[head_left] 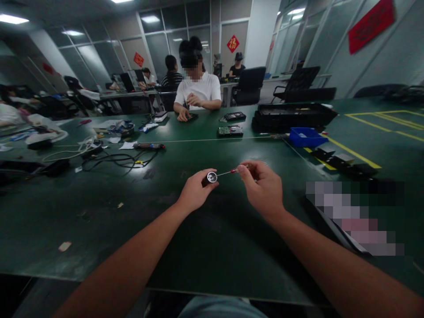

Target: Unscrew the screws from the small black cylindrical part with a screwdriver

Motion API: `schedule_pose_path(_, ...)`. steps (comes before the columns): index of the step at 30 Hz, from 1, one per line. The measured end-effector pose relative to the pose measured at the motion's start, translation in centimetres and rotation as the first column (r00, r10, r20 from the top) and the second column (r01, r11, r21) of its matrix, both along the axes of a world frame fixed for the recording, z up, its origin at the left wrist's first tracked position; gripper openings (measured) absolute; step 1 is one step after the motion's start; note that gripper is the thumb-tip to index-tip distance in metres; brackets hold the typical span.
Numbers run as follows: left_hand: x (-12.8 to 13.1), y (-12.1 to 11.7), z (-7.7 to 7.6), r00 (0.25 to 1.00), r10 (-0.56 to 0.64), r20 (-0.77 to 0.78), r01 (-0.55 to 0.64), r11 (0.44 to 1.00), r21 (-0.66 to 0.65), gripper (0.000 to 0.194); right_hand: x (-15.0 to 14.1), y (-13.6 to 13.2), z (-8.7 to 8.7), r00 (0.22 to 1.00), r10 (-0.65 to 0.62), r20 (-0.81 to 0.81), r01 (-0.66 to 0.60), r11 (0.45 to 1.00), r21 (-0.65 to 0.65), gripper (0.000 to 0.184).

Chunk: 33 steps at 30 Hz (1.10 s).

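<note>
Above the middle of the table, my left hand [195,190] is closed around a short black flashlight-like cylinder [211,177]. Its round, silvery end faces me and to the right, and the details inside that end are too small to make out. My right hand [265,183] grips a screwdriver [234,170] with a red and clear handle, most of which is hidden in the fingers. The thin metal shaft points left, its tip at the edge of the cylinder's silvery end. Whether the tip touches the cylinder, I cannot tell.
On the green table [159,265] lie black cables [122,161] at left, circuit-board devices [230,130] ahead, a blue bin [306,137] and a long black tray [293,117]. A blurred-out flat object [351,221] lies near my right arm. Opposite, a person in white [198,90] handles a dark part.
</note>
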<state>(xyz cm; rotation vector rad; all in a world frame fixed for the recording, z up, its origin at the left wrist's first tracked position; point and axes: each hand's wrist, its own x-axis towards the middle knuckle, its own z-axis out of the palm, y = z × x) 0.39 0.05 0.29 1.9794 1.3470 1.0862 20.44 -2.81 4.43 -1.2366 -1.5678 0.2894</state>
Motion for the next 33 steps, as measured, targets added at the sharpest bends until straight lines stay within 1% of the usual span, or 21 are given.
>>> schedule_pose_path(6,-0.04,0.03,-0.08,1.0,0.003,0.004,-0.003,1.0,0.007,0.038,0.07,0.24,-0.17,0.999,0.001,-0.035,-0.002,1.0,-0.006,0.024)
schedule_pose_path(14,-0.1,0.18,-0.17,1.0,0.013,-0.009,-0.013,1.0,0.022,0.038,0.15,0.71,-0.86,0.993,0.077,-0.09,-0.076,0.997,0.01,0.023)
schedule_pose_path(17,-0.1,0.16,-0.19,1.0,0.007,-0.007,-0.006,1.0,0.028,0.037,0.12,0.75,-0.94,0.991,0.098,-0.086,-0.098,0.995,0.011,0.023)
schedule_pose_path(20,-0.13,0.21,-0.28,1.0,0.0,-0.007,0.001,0.999,0.044,0.038,0.06,0.55,-0.64,0.996,0.077,-0.034,-0.075,0.996,0.041,0.021)
schedule_pose_path(23,-0.19,0.33,-0.48,1.0,-0.012,-0.02,0.014,0.998,0.061,0.039,0.11,0.33,-0.21,0.998,0.028,0.062,-0.032,0.998,0.056,0.022)
schedule_pose_path(28,-0.32,0.51,-0.83,0.998,-0.021,-0.06,0.026,0.996,0.08,0.041,0.31,0.41,-0.06,0.978,-0.052,0.202,0.045,0.998,0.044,0.043)
schedule_pose_path(33,-0.39,0.54,-0.95,0.995,-0.028,-0.091,0.036,0.995,0.088,0.041,0.36,0.53,-0.24,0.959,-0.066,0.276,0.048,0.996,0.071,0.057)
